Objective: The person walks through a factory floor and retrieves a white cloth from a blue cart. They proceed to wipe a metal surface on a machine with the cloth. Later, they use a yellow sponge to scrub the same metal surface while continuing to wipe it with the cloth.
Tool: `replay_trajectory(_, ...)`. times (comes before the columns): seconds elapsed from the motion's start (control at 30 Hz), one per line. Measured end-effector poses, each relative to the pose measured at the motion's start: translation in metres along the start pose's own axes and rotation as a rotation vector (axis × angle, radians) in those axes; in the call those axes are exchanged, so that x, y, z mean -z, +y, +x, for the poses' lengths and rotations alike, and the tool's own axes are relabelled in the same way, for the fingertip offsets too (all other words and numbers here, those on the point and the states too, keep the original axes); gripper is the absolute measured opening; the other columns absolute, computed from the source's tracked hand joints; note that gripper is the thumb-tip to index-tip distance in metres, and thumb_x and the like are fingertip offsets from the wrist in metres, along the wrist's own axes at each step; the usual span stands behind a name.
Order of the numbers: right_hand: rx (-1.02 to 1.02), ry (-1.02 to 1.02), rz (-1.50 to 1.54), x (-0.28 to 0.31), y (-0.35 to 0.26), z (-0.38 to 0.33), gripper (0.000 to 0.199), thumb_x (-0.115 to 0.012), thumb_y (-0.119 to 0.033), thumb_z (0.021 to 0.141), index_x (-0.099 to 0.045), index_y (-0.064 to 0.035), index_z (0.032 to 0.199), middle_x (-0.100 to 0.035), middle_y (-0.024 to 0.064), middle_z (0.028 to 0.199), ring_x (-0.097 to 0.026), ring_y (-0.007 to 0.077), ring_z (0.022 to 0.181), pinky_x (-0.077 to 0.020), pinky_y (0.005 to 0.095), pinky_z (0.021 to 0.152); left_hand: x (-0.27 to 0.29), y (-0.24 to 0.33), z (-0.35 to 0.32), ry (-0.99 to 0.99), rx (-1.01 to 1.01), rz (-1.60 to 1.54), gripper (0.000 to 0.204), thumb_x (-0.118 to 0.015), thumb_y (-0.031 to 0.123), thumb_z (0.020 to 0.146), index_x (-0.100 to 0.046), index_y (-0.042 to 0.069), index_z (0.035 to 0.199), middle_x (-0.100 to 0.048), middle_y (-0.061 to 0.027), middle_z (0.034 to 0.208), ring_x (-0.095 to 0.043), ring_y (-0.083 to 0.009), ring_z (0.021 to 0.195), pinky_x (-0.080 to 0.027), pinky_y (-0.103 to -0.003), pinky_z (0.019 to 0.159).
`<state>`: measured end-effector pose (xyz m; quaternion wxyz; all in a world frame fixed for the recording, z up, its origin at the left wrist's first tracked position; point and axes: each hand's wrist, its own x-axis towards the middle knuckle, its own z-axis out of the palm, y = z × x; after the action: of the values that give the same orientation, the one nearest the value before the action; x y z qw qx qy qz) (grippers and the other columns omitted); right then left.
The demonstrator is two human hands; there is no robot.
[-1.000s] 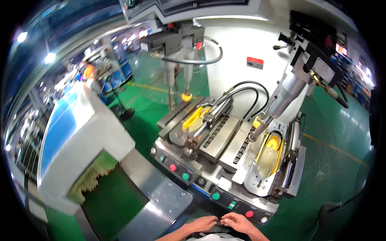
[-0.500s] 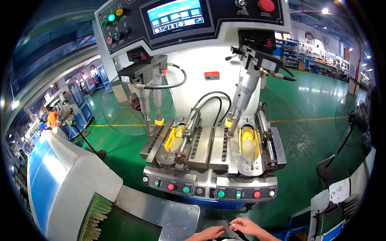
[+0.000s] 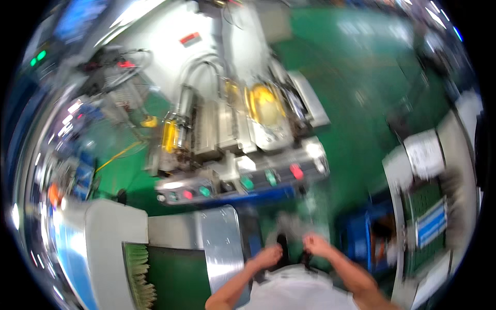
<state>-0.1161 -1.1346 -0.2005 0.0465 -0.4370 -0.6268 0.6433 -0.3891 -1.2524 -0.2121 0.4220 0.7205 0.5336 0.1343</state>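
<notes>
In front of my body, low in the picture, are both hands, smeared by the camera's motion. My left hand [image 3: 269, 256] is closed, fingers curled beside a narrow dark strip [image 3: 282, 247]. A short gap to the right, my right hand [image 3: 316, 245] is also closed, with something dark at its fingertips. What either hand holds, if anything, is too blurred to make out. Beyond them stands a machine with a button panel [image 3: 243, 182] and two metal beds. The right bed carries a yellow-edged, sole-shaped mould [image 3: 267, 106]; a yellow part [image 3: 169, 136] shows on the left bed.
At left, a metal plate [image 3: 223, 243] adjoins a white housing with a bristle strip [image 3: 138, 276]. Another white housing with brushes [image 3: 467, 142] stands at right. Near it on the green floor is a blue crate [image 3: 356, 235] with items inside.
The view has tilted down and swung right, so the machine sits higher and further left, its screen smeared. More of my forearms and white top show. Both hands stay close together.
</notes>
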Motion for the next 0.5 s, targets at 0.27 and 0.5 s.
replay_trajectory(0.27, -0.189, 0.408, 0.336, 0.01, 0.034, -0.036, 0.029, -0.056, -0.009, 0.089, -0.064, 0.0029, 0.113, -0.07, 0.0127, 0.088, -0.069, 0.023, 0.083, -0.054, 0.0356, 0.074, 0.016, -0.001, 0.014, 0.089, 0.279, -0.143, 0.024, -0.057, 0.016, 0.1, -0.065, 0.002, 0.117, -0.069, -0.0222, 0.103, -0.067, -0.0389, 0.097, -0.053, -0.046, 0.084)
replay_trajectory(0.5, -0.612, 0.587, 0.869, -0.007, 0.122, -0.071, 0.031, -0.052, -0.007, 0.098, -0.057, 0.0051, 0.126, -0.066, 0.0121, 0.102, -0.071, 0.0199, 0.089, -0.0601, 0.0337, 0.076, -0.063, -0.024, -0.01, -0.117, 0.271, -0.007, 0.026, -0.062, 0.007, 0.093, -0.061, 0.0, 0.118, -0.063, -0.0216, 0.12, -0.056, -0.042, 0.115, -0.046, -0.048, 0.1)
